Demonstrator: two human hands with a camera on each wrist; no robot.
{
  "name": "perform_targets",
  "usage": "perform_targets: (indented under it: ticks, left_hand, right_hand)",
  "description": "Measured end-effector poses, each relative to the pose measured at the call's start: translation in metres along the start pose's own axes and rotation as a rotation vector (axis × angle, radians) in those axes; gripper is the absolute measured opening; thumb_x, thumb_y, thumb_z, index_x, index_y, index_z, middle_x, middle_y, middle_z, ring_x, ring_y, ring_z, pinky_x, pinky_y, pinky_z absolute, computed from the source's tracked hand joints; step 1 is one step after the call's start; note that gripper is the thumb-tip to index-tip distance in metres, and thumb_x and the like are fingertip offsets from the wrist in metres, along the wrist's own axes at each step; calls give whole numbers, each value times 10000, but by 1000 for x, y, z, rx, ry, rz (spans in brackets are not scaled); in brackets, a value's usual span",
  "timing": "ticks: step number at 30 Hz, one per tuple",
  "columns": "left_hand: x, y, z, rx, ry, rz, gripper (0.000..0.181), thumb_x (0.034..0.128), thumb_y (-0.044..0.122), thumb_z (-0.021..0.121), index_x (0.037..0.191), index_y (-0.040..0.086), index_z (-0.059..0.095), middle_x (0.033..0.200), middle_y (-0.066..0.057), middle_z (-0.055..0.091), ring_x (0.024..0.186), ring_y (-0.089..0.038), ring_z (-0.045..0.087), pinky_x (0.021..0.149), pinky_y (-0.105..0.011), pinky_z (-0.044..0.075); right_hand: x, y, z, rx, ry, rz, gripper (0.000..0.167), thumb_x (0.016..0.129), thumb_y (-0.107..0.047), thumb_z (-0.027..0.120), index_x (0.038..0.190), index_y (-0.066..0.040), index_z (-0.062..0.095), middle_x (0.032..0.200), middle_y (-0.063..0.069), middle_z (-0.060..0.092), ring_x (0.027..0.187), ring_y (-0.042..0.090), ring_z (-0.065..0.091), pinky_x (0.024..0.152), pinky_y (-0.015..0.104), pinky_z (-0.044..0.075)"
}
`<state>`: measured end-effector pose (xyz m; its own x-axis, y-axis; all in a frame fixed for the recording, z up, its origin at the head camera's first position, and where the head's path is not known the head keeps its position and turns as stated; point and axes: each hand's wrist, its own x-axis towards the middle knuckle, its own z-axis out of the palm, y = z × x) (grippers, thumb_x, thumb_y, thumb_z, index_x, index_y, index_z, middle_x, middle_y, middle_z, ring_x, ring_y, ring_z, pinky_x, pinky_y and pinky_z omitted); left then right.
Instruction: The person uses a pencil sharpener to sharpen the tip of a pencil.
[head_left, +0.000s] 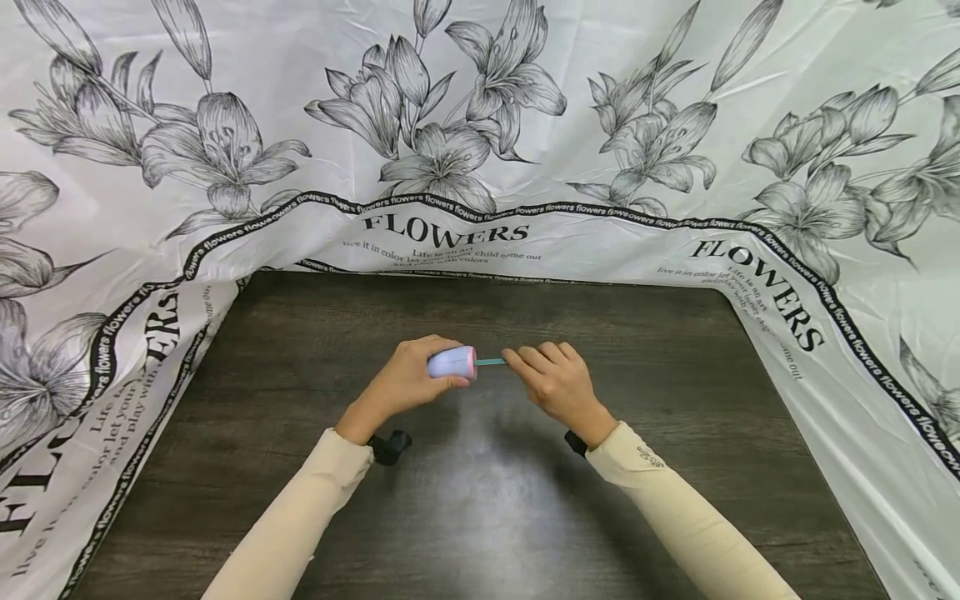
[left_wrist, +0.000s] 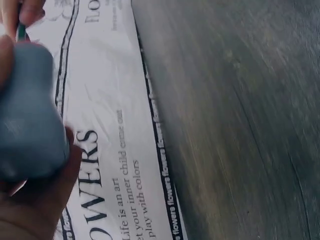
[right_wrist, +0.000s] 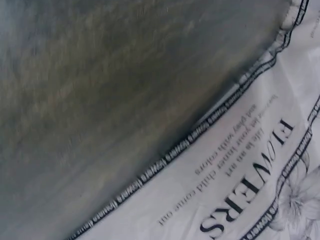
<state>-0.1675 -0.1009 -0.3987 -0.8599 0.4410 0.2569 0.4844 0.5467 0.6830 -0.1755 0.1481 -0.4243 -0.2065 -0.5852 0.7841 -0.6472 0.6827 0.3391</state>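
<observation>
My left hand [head_left: 405, 379] grips a small lavender-blue container [head_left: 448, 362] with a waisted body and a pink end, held on its side above the table. A thin teal stick [head_left: 491, 362] runs from the pink end to my right hand [head_left: 553, 379], whose thumb and fingers pinch its other end. In the left wrist view the container [left_wrist: 30, 110] looks large and grey-blue, with left-hand fingers round it and right-hand fingertips [left_wrist: 31, 11] at the stick's far end. How far the stick reaches inside is hidden. Neither hand nor container appears in the right wrist view.
Below the hands lies a dark wood-grain table [head_left: 480, 500]. A white cloth [head_left: 450, 242] with black flower drawings and lettering hangs behind the table and along both sides. Dark bands [head_left: 392, 447] sit at the wrists.
</observation>
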Motion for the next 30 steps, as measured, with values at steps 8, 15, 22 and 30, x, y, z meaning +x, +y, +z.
perform_targets:
  ticks: [8,15,22,30]
  left_hand:
    - [-7,0,15,292,189,316,570,685,188,854,1160,-42,640,1095,-147,646,1003,-266,608,801,-378,538]
    - [-7,-1,20,438,233,430,553,719,239,821,1165,-28,633,1097,-137,629,1034,-257,599,820,-341,544]
    - [2,6,0,263,82,152,542,776,190,797,1234,-9,588,1161,-123,611,1063,-263,562,856,-404,503]
    - [1,8,-11,32,-165,-73,449,876,202,700,1264,13,576,1122,-124,634,843,-194,573,707,-327,480]
  right_hand:
    - [8,-3,-6,724,-533,473,199,938,-177,594,935,-76,765,666,-45,632,480,12,412,444,165,319]
    - [25,15,-16,1036,-863,871,190,937,-164,600,986,-39,734,647,-55,585,490,86,345,506,233,316]
    - [5,4,-8,470,-361,259,266,835,-91,725,1093,-83,662,911,12,660,632,78,552,543,218,450]
    - [-1,1,-5,71,-11,-29,175,980,-168,540,986,-100,701,838,-1,677,670,146,592,548,249,391]
